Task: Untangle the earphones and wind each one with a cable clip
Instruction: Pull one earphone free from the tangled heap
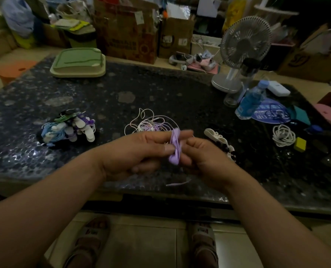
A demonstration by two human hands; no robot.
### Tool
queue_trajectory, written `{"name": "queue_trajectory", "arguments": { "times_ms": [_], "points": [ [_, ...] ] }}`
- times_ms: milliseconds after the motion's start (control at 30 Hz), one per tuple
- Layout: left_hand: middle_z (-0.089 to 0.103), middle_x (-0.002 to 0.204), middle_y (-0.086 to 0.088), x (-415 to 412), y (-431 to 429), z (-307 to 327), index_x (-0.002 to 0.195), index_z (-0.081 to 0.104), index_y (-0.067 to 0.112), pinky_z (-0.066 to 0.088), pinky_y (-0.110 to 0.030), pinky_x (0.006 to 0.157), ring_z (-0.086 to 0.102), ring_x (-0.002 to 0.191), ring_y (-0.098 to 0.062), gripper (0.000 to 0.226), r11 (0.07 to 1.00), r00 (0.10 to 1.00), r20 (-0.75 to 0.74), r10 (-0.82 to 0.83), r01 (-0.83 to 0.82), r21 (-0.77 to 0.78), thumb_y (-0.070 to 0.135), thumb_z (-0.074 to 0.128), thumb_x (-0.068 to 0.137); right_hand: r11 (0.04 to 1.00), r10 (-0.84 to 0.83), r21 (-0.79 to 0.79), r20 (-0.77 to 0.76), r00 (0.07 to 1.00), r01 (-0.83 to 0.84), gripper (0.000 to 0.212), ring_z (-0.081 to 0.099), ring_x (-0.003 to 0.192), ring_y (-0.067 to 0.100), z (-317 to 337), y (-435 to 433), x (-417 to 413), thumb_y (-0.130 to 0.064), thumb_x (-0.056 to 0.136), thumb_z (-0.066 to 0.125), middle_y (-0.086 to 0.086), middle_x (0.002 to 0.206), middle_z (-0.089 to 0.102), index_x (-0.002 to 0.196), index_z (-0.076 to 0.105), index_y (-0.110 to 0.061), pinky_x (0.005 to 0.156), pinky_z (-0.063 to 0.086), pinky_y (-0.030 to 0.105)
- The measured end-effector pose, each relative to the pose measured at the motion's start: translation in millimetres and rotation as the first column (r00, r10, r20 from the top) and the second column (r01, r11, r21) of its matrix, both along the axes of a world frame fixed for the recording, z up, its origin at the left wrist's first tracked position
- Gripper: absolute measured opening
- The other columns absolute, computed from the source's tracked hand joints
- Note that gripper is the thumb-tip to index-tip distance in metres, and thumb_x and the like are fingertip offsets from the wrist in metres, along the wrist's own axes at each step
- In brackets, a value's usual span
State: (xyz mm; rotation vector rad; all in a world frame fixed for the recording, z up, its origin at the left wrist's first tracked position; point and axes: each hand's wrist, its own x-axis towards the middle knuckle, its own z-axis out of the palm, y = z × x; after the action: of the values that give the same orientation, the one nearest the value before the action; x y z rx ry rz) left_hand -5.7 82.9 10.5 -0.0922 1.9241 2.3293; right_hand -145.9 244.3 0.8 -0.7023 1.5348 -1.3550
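centre, near: left hand (141, 149) and right hand (205, 153) both pinch the purple earphone coil (174, 147) above the worktop (180, 89) edge | handling: light, soft, thin cable, probably springs open; hold at the coil middle | behind, mid-frame: tangled earphones (153, 123) just past the hands

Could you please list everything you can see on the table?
Purple wound earphone bundle: one, purple, between both hands.
Tangled earphone pile: one, white and pale purple, beyond the hands.
Heap of clipped earphones: one, mixed colours, table left.
White plastic cable clips: several, white, beside the right hand.
Coiled white cable: one, white, table right.
Small yellow block: one, yellow, beside that coil.
Blue plastic water bottle: one, blue, far right.
White desk fan: one, white, far right.
Green lidded box: one, green, far left.
Dark speckled stone table: one, black, under everything.
Left hand: one, fingers pinching the bundle.
Right hand: one, fingers pinching the bundle.
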Motion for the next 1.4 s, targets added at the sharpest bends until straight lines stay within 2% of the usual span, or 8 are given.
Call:
{"name": "queue_trajectory", "arguments": {
  "times_ms": [267,433,533,667,900,1100,1300,1400],
  "points": [
    [0.075,0.125,-0.006,-4.7,-13.2,-1.7,0.148,0.054,0.030,0.029,-0.012,0.040,0.025,0.040,-0.004,0.040,0.919,0.925,0.058,0.376,-0.365,-0.147,0.026,0.048,0.109,0.983,0.096,0.184,-0.557,0.825,0.010,0.023,0.063,0.070,0.016,0.3,-1.3,21.2,-0.029,0.107,0.054,0.000,0.078,0.070,0.104,0.077,-0.028,0.070,0.050,0.036],
    [0.058,0.145,0.010,-3.9,-8.0,-3.2,0.117,0.071,-0.006,0.045,-0.009,0.050,0.069,0.068,0.007,0.031,0.833,0.923,0.022,0.383,-0.335,-0.440,0.016,0.051,0.108,0.974,0.165,0.226,-0.726,0.668,0.004,0.022,0.058,0.064,0.004,6.4,2.5,18.8,-0.032,0.105,0.057,-0.023,0.070,0.064,0.097,0.074,-0.022,0.063,0.046,0.028],
    [0.067,0.128,0.025,-4.6,-12.2,-10.5,0.092,0.078,0.009,0.053,-0.013,0.088,0.063,0.122,0.002,0.025,0.773,0.951,0.027,0.309,-0.235,-0.589,0.019,0.059,0.105,0.974,0.164,0.223,-0.788,0.593,0.026,0.016,0.060,0.068,0.005,6.1,3.0,13.2,-0.035,0.101,0.063,-0.012,0.073,0.065,0.091,0.074,-0.028,0.063,0.047,0.028],
    [0.074,0.088,0.008,-0.5,-6.8,-11.9,0.092,0.074,0.031,0.051,-0.040,0.084,0.069,0.093,-0.024,0.023,0.660,0.995,0.055,0.085,-0.015,-0.751,0.040,0.057,0.105,0.981,0.150,0.193,-0.800,0.581,0.013,0.012,0.061,0.072,0.004,13.6,4.8,9.2,-0.031,0.095,0.073,-0.010,0.077,0.067,0.084,0.072,-0.027,0.066,0.048,0.026],
    [0.073,0.096,-0.018,0.4,-2.3,-6.4,0.126,0.071,0.010,0.019,-0.021,0.039,0.035,0.040,-0.008,0.033,0.993,0.994,0.091,-0.066,0.074,-0.097,0.021,0.056,0.099,0.994,-0.099,-0.073,-0.339,0.936,0.078,0.010,0.069,0.086,0.023,18.7,9.0,-8.0,-0.020,0.099,0.067,0.006,0.096,0.077,0.099,0.076,-0.017,0.080,0.055,0.036],
    [0.066,0.086,-0.001,-6.2,7.1,-5.8,0.133,0.069,0.018,0.018,-0.020,0.043,0.021,0.038,-0.004,0.040,0.931,0.995,-0.033,0.095,-0.077,0.357,0.025,0.051,0.098,0.956,-0.156,-0.223,0.172,0.973,0.192,0.025,0.062,0.098,0.029,-9.2,-12.2,16.4,-0.019,0.097,0.061,0.015,0.104,0.072,0.116,0.070,-0.006,0.086,0.052,0.039],
    [0.064,0.077,0.001,-11.5,12.7,0.7,0.136,0.064,0.017,0.031,-0.023,0.051,0.043,0.050,-0.008,0.041,0.930,0.953,0.037,0.299,-0.300,0.210,0.020,0.044,0.101,0.934,-0.252,-0.222,0.148,0.956,0.280,0.017,0.069,0.095,0.024,-13.4,-15.8,24.5,-0.010,0.102,0.061,0.013,0.105,0.076,0.113,0.074,-0.008,0.078,0.057,0.028],
    [0.073,0.087,0.004,-12.3,13.4,-1.3,0.136,0.062,0.008,0.051,-0.030,0.087,0.066,0.079,-0.008,0.041,0.944,0.949,0.024,0.314,-0.315,0.094,0.019,0.048,0.098,0.943,-0.285,-0.173,0.030,0.958,0.285,0.016,0.073,0.097,0.033,-14.7,-13.7,19.0,-0.011,0.101,0.063,0.015,0.104,0.078,0.110,0.076,-0.008,0.092,0.056,0.042]
  ]
}}
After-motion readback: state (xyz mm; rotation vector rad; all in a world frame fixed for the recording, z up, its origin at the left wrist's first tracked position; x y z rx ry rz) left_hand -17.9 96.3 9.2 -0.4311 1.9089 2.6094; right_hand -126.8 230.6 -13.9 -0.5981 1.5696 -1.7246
